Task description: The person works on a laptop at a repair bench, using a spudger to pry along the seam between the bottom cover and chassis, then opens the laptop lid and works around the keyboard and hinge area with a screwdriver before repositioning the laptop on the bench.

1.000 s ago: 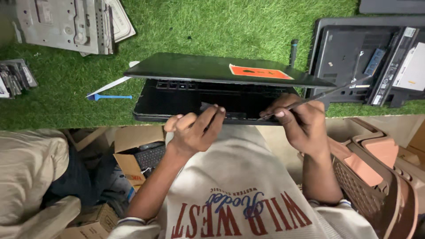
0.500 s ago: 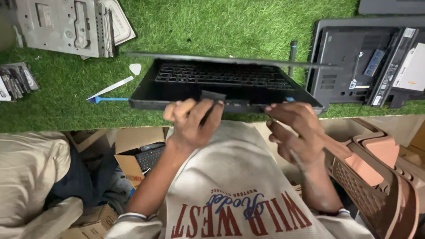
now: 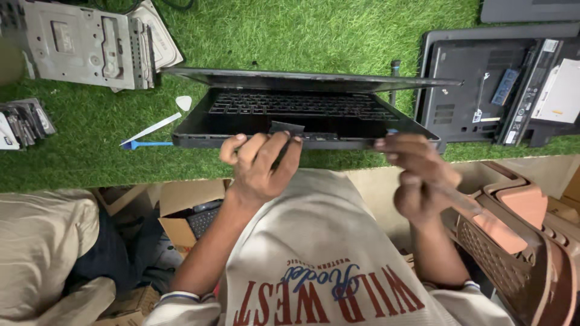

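Left hand (image 3: 261, 162) curled, gripping black laptop (image 3: 302, 118) front edge, right hand (image 3: 417, 178) blurred, fingers half-bent, touching edge, grip unclear.

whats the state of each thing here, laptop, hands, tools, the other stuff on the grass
laptop: part open, lid low over the keyboard
left hand: gripping the laptop's front edge
right hand: fingertips at the front edge, blurred, grip unclear
second laptop: upside down, bottom up
blue-tipped pry tool: lying flat on the grass
white pick: lying loose
metal chassis: lying flat
cardboard box: open
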Demonstrator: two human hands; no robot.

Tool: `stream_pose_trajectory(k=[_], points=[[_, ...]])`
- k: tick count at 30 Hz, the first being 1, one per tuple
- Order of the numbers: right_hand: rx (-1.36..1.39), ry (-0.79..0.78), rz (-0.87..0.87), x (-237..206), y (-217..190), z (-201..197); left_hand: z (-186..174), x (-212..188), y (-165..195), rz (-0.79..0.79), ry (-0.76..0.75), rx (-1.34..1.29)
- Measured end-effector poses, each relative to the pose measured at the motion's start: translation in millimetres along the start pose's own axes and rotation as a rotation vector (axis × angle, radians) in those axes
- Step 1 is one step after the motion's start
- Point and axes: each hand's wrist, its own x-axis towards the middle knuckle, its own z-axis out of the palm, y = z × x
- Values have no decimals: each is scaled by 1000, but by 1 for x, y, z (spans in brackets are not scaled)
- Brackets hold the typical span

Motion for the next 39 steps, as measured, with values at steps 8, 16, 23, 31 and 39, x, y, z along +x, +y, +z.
stream_pose_trajectory(k=[8,16,23,31,39], points=[[-135,-58,63,10,-4,-12,2,0,-1,-8,-6,9],[-154,-261,269,36,-6,-34,1,2,0,-16,-13,-3],[-469,-231,-183,30,-7,-11,1,14,2,-86,-56,-7],[-655,-252,-403,17,5,-9,0,22,0,-87,-40,22],[93,267,42,-3,30,-27,4,22,0,-90,-11,16]])
